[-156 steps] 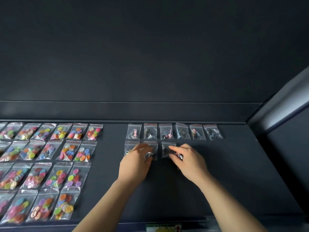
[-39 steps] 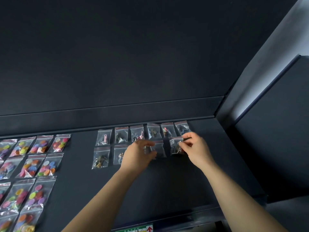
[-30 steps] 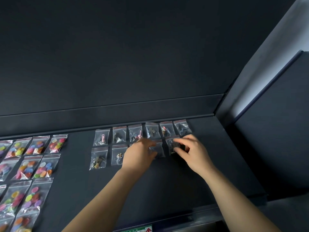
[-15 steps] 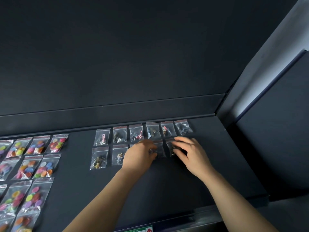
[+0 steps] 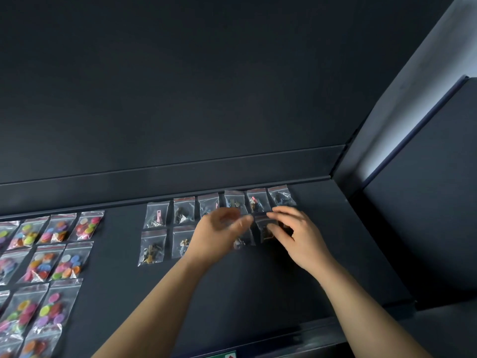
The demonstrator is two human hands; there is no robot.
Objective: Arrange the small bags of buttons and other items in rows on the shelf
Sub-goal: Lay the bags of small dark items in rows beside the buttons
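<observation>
Small clear bags of dark metal items lie on the dark shelf (image 5: 258, 285) in two rows. The back row (image 5: 183, 211) holds several bags. The front row begins with two bags (image 5: 152, 248) at the left. My right hand (image 5: 299, 236) pinches one small bag (image 5: 263, 226) between thumb and forefinger, just below the back row's right end. My left hand (image 5: 216, 233) is blurred by motion, its loosely extended fingers reaching towards that bag's left edge. Another bag (image 5: 242, 240) is half hidden under the left hand.
Bags of coloured buttons (image 5: 64, 262) lie in rows at the shelf's left. A raised lip (image 5: 165, 182) runs along the back, and a side wall (image 5: 387, 228) closes the right end. Bare dark shelf lies in front of my hands.
My left hand has lifted off the front-row bags and moved right, now blurred. My right hand has drawn the small bag slightly up between thumb and forefinger.
</observation>
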